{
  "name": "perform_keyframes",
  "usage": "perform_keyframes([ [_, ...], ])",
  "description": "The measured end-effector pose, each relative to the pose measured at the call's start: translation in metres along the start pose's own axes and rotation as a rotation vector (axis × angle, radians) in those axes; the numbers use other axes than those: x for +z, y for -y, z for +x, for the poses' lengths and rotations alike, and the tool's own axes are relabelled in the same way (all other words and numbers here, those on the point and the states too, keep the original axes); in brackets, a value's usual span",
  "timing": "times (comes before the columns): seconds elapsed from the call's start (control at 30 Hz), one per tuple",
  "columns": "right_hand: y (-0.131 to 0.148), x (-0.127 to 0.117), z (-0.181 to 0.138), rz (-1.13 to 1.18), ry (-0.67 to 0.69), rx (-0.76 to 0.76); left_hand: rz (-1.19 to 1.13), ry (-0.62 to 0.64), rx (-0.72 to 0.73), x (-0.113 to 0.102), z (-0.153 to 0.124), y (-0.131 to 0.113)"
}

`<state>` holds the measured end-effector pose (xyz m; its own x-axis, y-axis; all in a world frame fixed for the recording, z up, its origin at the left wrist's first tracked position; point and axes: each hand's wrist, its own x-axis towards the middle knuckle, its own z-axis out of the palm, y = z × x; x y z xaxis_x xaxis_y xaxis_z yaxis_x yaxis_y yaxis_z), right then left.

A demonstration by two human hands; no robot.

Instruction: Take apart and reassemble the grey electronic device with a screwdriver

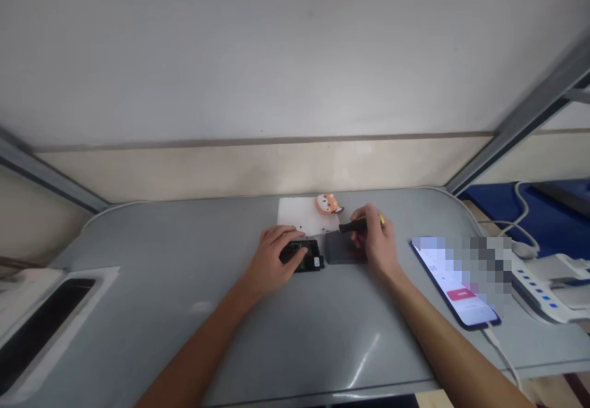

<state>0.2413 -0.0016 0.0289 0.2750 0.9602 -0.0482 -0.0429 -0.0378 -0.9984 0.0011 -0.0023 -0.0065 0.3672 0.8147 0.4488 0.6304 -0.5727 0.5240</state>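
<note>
My left hand (273,259) grips a small black device with an exposed circuit board (306,257), its thumb over the board and its other fingers along the far side. In my right hand (378,239) is a screwdriver (351,225) with a black and yellow handle. Its shaft points left, over the near edge of a white sheet of paper (295,211). A dark, flat, box-like piece (340,251) lies on the desk right of the device, partly hidden by my right hand. Tiny dark bits, possibly screws, dot the paper.
An orange and white animal-faced trinket (327,203) rests on the paper's right end. To the right lie a lit phone (454,285) on a charging cable and a white power strip (537,288). A black flat object (41,328) lies at the far left. Metal posts flank the desk.
</note>
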Motion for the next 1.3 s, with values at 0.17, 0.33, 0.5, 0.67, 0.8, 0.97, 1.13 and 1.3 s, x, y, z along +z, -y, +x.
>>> perform_keyframes([
  [0.17,-0.002,0.005,-0.004,0.017,0.051,-0.045,-0.015,-0.03,0.066,0.003,0.001,0.0],
  [0.33,-0.005,0.004,-0.003,0.032,0.051,-0.013,0.018,-0.043,0.096,0.004,0.001,0.001],
  [0.5,-0.002,0.0,-0.005,-0.074,0.096,-0.118,0.108,0.013,0.135,0.0,0.0,-0.001],
  [0.67,-0.001,-0.005,-0.012,-0.18,0.095,-0.39,0.219,0.084,0.234,-0.005,0.0,-0.008],
  [0.8,-0.003,0.0,-0.023,-0.224,0.098,-0.554,0.209,0.135,0.232,-0.004,-0.001,-0.013],
  [0.97,-0.004,0.008,-0.027,-0.297,0.077,-0.602,0.152,0.145,0.11,-0.002,-0.003,-0.014],
  [1.13,-0.01,0.009,-0.019,-0.339,0.092,-0.544,0.107,0.24,0.076,-0.001,-0.003,-0.008],
  [1.3,-0.015,0.009,-0.017,-0.336,0.089,-0.494,0.055,0.27,0.045,0.002,-0.002,-0.005],
])
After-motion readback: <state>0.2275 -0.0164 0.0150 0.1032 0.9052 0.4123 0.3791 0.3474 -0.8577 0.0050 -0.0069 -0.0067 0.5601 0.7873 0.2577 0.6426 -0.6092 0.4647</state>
